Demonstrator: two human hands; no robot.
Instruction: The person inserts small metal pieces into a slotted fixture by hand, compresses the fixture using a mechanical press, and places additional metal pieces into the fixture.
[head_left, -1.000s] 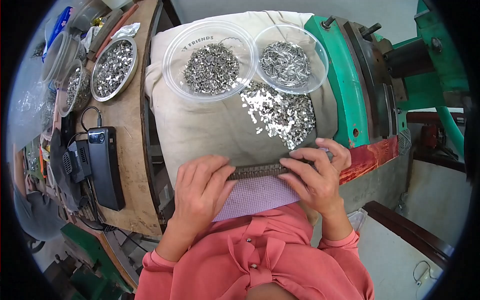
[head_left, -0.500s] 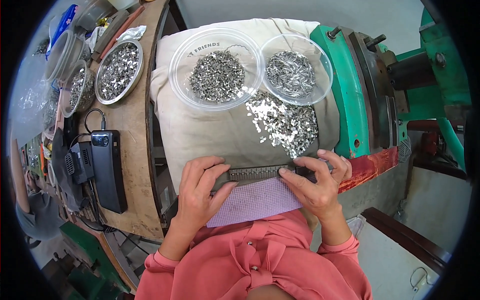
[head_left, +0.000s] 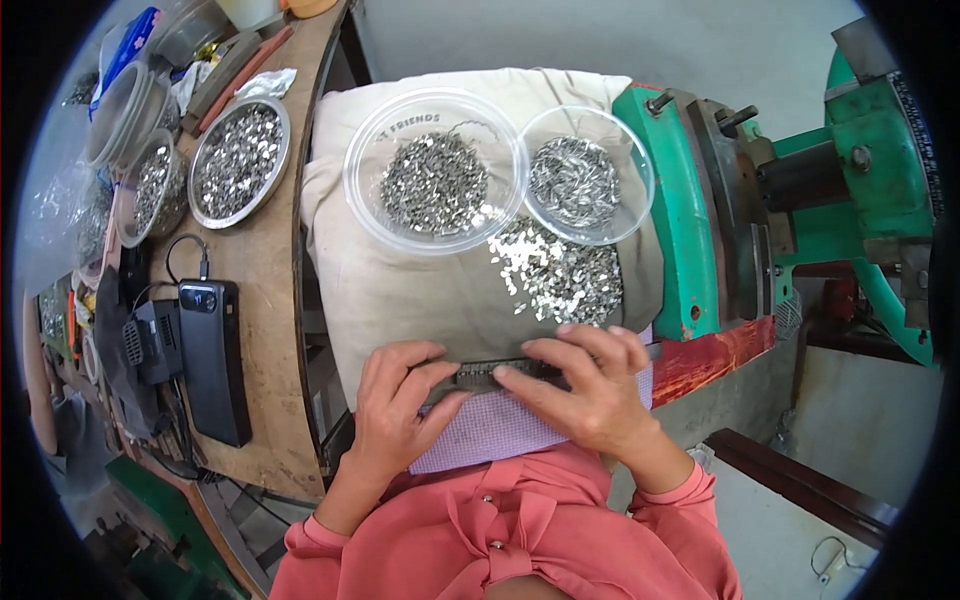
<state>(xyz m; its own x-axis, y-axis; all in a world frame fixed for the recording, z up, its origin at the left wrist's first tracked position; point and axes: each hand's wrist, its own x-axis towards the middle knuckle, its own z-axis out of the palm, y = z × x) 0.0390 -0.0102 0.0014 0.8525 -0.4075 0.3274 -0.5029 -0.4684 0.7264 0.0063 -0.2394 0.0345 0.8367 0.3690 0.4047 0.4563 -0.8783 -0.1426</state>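
A dark, narrow metal bar with a row of closely spaced slots lies crosswise in front of me, above a purple checked cloth. My left hand grips its left end between thumb and fingers. Along the bar's right part, my right hand pinches it, thumb on the near side and fingers on the far side, hiding that stretch. Small pieces seem to sit in the slots, too small to make out. Just beyond lies a loose heap of small shiny metal pieces on the grey-beige cloth.
Behind the heap, a large clear tub and a smaller one hold small metal parts. A green machine stands at right. On the wooden bench at left are a metal bowl of pieces and a black power bank.
My right hand has slid left along the bar, covering more of its slots. My left hand keeps its grip on the left end. The view has tilted slightly, so everything sits lower.
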